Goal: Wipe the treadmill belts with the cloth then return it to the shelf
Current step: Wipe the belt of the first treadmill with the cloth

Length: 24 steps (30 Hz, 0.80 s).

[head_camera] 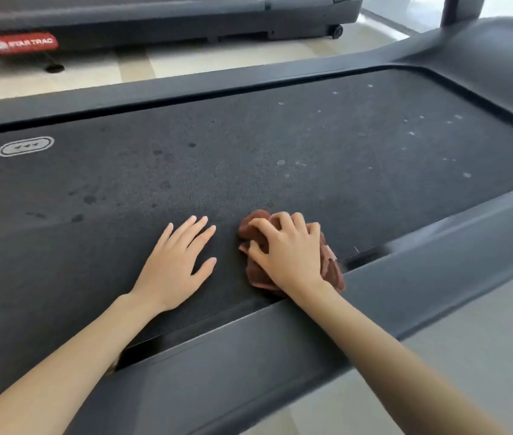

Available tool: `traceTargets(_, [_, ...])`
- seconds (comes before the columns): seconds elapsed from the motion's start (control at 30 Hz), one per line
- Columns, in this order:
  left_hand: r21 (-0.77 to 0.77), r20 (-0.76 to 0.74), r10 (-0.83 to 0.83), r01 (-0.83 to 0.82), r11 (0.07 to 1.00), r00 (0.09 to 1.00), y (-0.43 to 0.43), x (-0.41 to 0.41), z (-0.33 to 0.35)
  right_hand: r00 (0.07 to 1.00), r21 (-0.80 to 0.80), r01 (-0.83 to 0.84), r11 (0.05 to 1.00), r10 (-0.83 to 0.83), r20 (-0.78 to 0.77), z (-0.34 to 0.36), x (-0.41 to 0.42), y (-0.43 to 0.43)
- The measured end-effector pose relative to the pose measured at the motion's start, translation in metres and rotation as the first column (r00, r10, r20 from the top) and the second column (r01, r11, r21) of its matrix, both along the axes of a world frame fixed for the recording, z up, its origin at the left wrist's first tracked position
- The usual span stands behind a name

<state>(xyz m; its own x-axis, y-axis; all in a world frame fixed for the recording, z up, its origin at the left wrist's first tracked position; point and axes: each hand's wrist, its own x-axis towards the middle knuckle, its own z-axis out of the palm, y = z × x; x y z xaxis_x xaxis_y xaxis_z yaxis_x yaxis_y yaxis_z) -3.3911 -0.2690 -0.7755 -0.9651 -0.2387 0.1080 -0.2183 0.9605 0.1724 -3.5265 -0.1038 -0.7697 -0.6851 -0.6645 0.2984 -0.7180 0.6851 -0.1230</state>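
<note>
A dark treadmill belt (249,158) stretches across the view, with dark damp spots at the left and pale specks at the right. A crumpled brown cloth (330,268) lies on the belt near its front edge. My right hand (286,249) grips the cloth with curled fingers and presses it down on the belt. My left hand (176,262) rests flat on the belt just left of the cloth, fingers straight and spread.
The treadmill's grey side rail (249,350) runs under my forearms, and the far rail (186,86) lies behind the belt. A second treadmill (154,23) with a red badge stands beyond, across a strip of light floor (217,61).
</note>
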Motion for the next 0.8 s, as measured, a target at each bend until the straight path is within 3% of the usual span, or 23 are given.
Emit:
traceTargets(0.07, [0.004,0.008,0.001,-0.001,1.000,1.000,0.001,-0.001,0.001,0.996,-0.001,-0.081,0.997,0.081,0.033,0.003,-0.012,0.010])
traceTargets(0.13, [0.015,0.015,0.009,-0.009,1.000,1.000,0.002,0.000,0.002,0.998,-0.027,-0.036,0.999,0.037,0.050,0.004,-0.037,0.026])
traceTargets(0.23, [0.018,0.017,0.018,-0.018,1.000,1.000,0.006,0.002,0.001,0.976,-0.058,0.211,0.976,-0.206,0.074,0.007,-0.086,0.055])
traceTargets(0.33, [0.021,0.015,0.024,-0.024,0.999,1.000,0.005,0.001,0.002,0.889,-0.052,0.447,0.893,-0.437,0.139,0.010,-0.123,0.079])
traceTargets(0.43, [-0.004,0.014,0.015,-0.015,1.000,1.000,0.004,0.001,0.002,0.829,-0.026,0.545,0.838,-0.533,0.170,0.013,-0.117,0.062])
traceTargets(0.6, [-0.001,-0.004,0.036,-0.036,0.999,0.999,0.000,0.000,0.001,0.969,-0.012,0.240,0.971,-0.238,0.071,0.009,-0.026,0.003])
traceTargets(0.8, [-0.042,0.020,0.062,-0.061,0.997,0.998,-0.034,0.012,0.000,0.999,-0.008,-0.023,1.000,0.023,0.030,0.012,0.027,-0.006])
